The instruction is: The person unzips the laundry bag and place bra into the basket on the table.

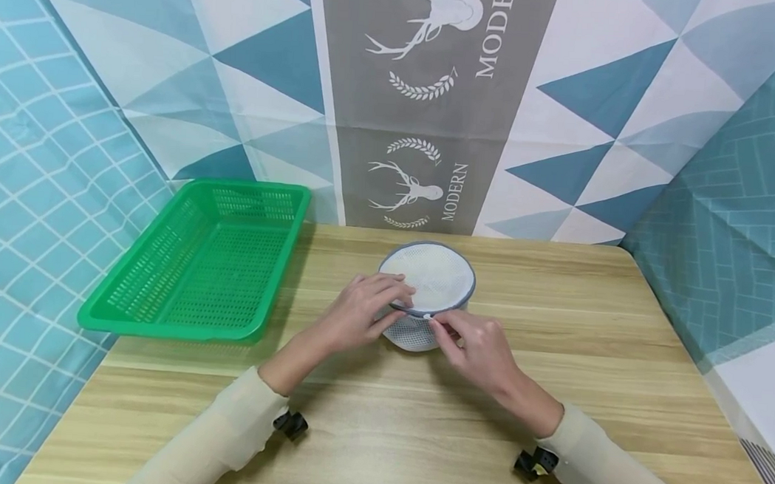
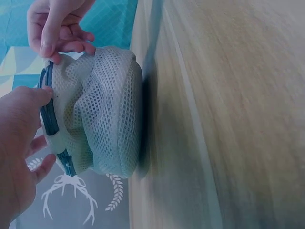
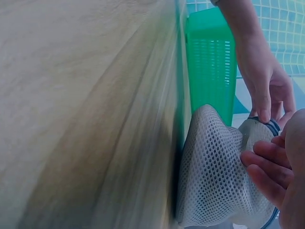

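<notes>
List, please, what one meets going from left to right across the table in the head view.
Green basket → left hand → white mesh bag, standing between the hands → right hand. Both hands hold the bag at its grey rim.

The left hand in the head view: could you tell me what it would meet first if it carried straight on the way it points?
Probably only more of the white mesh pouch whose grey rim the left hand already touches; depth beyond is unclear.
</notes>
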Tool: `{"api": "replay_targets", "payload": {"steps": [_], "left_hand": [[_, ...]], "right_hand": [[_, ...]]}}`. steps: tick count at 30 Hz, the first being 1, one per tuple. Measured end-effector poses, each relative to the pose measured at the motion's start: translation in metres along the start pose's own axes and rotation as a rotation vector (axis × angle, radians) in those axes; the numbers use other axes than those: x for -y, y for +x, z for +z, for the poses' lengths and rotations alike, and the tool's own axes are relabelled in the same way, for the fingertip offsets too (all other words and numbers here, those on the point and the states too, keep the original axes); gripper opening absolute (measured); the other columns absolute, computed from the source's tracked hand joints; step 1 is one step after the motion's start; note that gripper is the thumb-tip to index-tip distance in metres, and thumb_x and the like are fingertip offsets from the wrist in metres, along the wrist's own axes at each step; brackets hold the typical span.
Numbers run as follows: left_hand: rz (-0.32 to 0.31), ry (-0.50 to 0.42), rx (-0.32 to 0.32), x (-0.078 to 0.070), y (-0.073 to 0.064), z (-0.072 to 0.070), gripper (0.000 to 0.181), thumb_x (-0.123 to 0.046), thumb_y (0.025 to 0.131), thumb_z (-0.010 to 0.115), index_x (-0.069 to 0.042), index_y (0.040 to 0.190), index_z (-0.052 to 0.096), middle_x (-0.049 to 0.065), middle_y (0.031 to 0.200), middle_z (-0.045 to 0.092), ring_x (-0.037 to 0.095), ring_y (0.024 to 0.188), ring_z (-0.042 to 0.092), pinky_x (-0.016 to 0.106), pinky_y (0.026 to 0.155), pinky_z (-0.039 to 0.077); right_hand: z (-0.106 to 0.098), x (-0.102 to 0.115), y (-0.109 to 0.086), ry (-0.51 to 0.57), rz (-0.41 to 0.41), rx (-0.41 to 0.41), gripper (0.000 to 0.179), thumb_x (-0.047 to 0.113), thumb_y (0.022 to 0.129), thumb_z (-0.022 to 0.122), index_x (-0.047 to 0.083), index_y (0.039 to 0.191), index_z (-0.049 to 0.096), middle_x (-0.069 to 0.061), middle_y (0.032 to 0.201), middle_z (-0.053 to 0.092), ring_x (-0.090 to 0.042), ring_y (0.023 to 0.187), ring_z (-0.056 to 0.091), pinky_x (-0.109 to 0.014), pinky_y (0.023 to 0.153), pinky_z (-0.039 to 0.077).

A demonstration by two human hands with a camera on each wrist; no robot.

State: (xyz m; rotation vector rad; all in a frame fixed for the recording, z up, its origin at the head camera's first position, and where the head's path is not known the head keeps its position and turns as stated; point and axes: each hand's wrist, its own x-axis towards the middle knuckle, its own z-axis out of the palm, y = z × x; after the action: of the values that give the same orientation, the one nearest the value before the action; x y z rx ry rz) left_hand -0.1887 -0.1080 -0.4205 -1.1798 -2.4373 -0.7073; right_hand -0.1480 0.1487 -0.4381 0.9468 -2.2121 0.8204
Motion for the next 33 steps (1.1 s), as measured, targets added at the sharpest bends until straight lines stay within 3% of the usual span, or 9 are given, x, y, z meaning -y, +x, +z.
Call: {"api": "replay_targets", "payload": {"steps": [12,17,22,28,33], "left_hand": [[0.028,0.016,-0.036,-0.0033,-0.0001,0.0014,0.014,-0.018,0.100,0.085,-0.018,0.113,0.080,0.004,0.135,0.083,0.030,0.139,0.074,0.055,0.103,0.060],[0.024,0.006,-0.034,-0.0033,0.0002,0.0013,0.012,-0.017,0.101,0.084,-0.017,0.112,0.079,0.005,0.136,0.083,0.031,0.140,0.074,0.057,0.106,0.060],[0.034,0.018,-0.033,-0.0032,-0.0004,0.0011,0.011,-0.017,0.101,0.083,-0.016,0.111,0.079,0.006,0.136,0.083,0.032,0.140,0.074,0.056,0.107,0.061],[0.023,0.016,-0.046,-0.0024,-0.0021,0.0003,0.012,-0.014,0.100,0.084,-0.014,0.112,0.079,0.008,0.136,0.083,0.034,0.139,0.074,0.058,0.111,0.061],[0.014,0.013,-0.050,-0.0025,-0.0013,0.0001,0.012,-0.016,0.100,0.085,-0.016,0.111,0.079,0.006,0.136,0.083,0.033,0.140,0.074,0.058,0.110,0.062]], "right_hand": [[0.0034,0.0016,-0.0001,0.003,-0.004,0.015,0.011,-0.005,0.091,0.082,0.005,0.095,0.079,-0.003,0.078,0.079,-0.006,0.065,0.073,-0.015,0.060,0.060],[0.0036,0.0006,-0.0003,0.002,-0.010,0.018,0.004,0.001,0.098,0.079,0.004,0.095,0.079,-0.002,0.079,0.079,-0.005,0.064,0.073,-0.014,0.059,0.059],[-0.0002,0.0007,-0.0014,0.004,0.007,0.031,0.015,0.011,0.107,0.073,0.002,0.096,0.081,-0.003,0.081,0.081,-0.005,0.065,0.074,-0.015,0.059,0.059],[-0.0033,0.0014,-0.0013,0.008,0.037,0.045,0.007,0.005,0.102,0.077,0.000,0.098,0.081,-0.003,0.081,0.081,-0.005,0.065,0.072,-0.018,0.058,0.060],[-0.0023,0.0010,-0.0006,0.007,0.018,0.030,0.010,0.007,0.103,0.076,0.000,0.097,0.080,-0.004,0.081,0.082,-0.006,0.065,0.073,-0.019,0.058,0.061]]}}
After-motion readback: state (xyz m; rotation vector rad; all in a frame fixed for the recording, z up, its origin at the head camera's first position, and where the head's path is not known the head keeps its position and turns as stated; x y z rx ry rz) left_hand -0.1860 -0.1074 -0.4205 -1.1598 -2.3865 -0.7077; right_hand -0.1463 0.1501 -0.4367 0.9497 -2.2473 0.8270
